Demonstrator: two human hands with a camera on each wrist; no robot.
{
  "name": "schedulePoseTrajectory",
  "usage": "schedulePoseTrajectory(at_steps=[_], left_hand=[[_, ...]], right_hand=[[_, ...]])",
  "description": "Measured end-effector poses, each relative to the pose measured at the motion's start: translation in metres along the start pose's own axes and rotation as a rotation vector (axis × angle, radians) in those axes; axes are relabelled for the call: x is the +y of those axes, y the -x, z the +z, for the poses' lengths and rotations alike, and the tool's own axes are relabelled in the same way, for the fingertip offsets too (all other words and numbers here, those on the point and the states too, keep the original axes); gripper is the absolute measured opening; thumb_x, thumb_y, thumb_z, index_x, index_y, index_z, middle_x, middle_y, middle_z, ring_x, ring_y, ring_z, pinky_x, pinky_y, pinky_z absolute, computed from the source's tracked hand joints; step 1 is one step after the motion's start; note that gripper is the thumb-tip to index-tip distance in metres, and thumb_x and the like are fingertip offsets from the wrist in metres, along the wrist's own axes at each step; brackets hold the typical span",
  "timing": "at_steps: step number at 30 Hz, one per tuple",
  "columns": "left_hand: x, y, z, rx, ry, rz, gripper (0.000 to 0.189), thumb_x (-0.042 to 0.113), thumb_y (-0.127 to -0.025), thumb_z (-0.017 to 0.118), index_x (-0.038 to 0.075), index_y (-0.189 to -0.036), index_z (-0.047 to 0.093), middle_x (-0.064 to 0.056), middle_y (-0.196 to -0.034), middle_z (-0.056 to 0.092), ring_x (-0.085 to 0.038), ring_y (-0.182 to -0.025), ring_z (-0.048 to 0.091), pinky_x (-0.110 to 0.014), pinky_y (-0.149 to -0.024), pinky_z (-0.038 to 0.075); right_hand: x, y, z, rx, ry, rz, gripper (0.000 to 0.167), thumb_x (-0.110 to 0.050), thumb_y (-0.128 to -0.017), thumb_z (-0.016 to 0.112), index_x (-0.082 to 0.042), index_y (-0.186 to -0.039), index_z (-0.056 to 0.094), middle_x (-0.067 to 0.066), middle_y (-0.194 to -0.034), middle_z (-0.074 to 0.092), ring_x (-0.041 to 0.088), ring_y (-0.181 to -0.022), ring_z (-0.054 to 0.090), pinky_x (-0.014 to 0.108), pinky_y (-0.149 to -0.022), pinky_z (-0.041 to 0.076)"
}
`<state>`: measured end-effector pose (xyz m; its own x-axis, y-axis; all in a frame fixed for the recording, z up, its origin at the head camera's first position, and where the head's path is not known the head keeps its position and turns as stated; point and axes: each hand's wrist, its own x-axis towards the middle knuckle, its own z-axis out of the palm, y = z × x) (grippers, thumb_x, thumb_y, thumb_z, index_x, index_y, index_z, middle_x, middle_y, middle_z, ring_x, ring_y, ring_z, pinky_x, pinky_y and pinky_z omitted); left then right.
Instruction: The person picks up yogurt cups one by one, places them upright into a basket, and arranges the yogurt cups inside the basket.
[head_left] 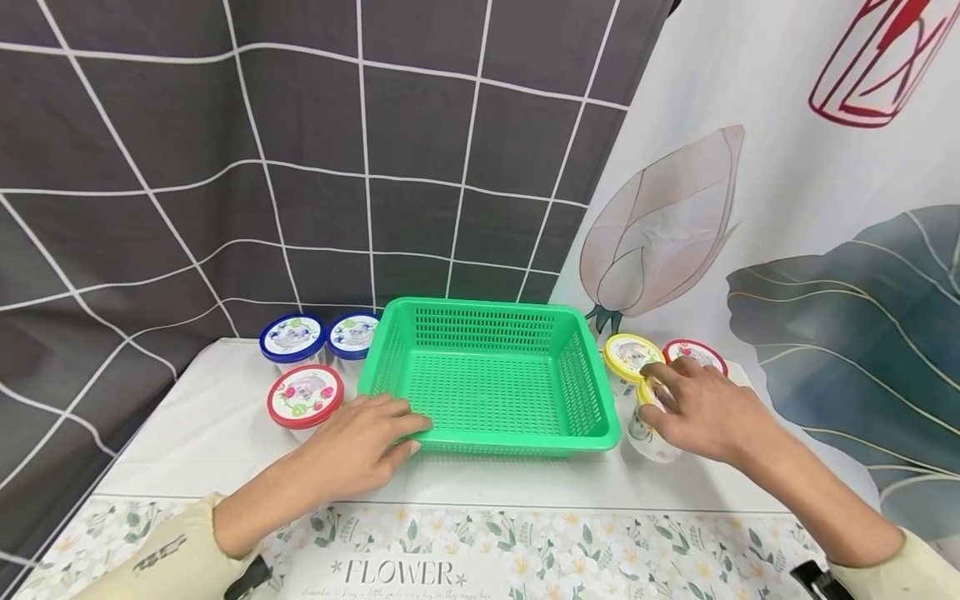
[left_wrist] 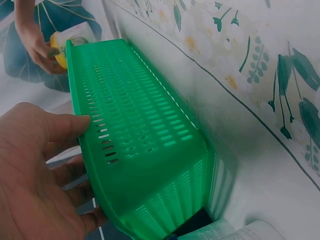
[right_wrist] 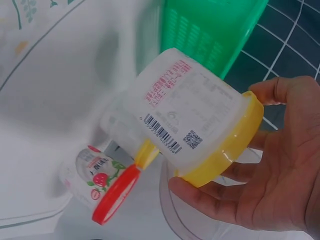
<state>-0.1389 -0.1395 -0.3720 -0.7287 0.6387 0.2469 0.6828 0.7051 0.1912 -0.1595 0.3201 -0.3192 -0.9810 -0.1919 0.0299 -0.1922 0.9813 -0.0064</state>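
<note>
My left hand [head_left: 360,446] grips the near-left rim of a green plastic basket [head_left: 517,441]. The left wrist view shows the thumb on the outer side of that rim and the fingers over its inner side. To the basket's right, my right hand [head_left: 708,410] holds a clear plastic tub [right_wrist: 187,107] by its yellow lid, fingers and thumb around the lid's edge. This tub tilts in the right wrist view, its barcode label facing the camera. Just behind it stand another yellow-lidded tub [head_left: 632,355] and a red-lidded tub [right_wrist: 102,182], the latter partly covered by my hand in the head view.
Left of the basket stand two blue-lidded tubs [head_left: 292,337] and a red-lidded tub [head_left: 305,396], close to my left hand. A dark grid-patterned curtain [head_left: 420,217] hangs behind the white table [head_left: 202,433]. A floral mat [head_left: 480,542] lies along the front edge.
</note>
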Motion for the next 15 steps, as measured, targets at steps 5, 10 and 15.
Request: schedulePoseTrajectory(at_steps=[5, 10, 15], left_hand=[[0.001, 0.000, -0.001, -0.006, -0.004, -0.007, 0.026, 0.018, -0.106, 0.076, 0.019, -0.131, 0.082, 0.003, -0.117, 0.079, -0.023, -0.116, 0.073, -0.053, -0.101, 0.062], [0.001, 0.000, -0.002, -0.004, -0.006, -0.002, 0.026, 0.018, -0.105, 0.076, 0.020, -0.131, 0.082, 0.004, -0.116, 0.079, -0.022, -0.114, 0.073, -0.052, -0.100, 0.062], [0.001, 0.000, -0.002, -0.005, -0.006, 0.004, 0.026, 0.018, -0.105, 0.076, 0.020, -0.131, 0.082, 0.005, -0.115, 0.079, -0.021, -0.113, 0.073, -0.052, -0.100, 0.062]], right_hand=[[-0.003, -0.001, -0.004, 0.031, -0.004, -0.009, 0.055, -0.043, -0.098, 0.063, -0.018, -0.147, 0.069, 0.025, -0.146, 0.066, 0.053, -0.125, 0.069, 0.071, -0.068, 0.059], [-0.005, -0.001, -0.008, 0.043, -0.003, -0.014, 0.056, -0.042, -0.099, 0.061, -0.017, -0.149, 0.068, 0.025, -0.147, 0.066, 0.054, -0.128, 0.067, 0.072, -0.068, 0.059], [-0.007, -0.003, -0.012, 0.062, 0.009, -0.018, 0.055, -0.040, -0.099, 0.060, -0.017, -0.148, 0.068, 0.021, -0.145, 0.068, 0.049, -0.129, 0.067, 0.066, -0.062, 0.058]])
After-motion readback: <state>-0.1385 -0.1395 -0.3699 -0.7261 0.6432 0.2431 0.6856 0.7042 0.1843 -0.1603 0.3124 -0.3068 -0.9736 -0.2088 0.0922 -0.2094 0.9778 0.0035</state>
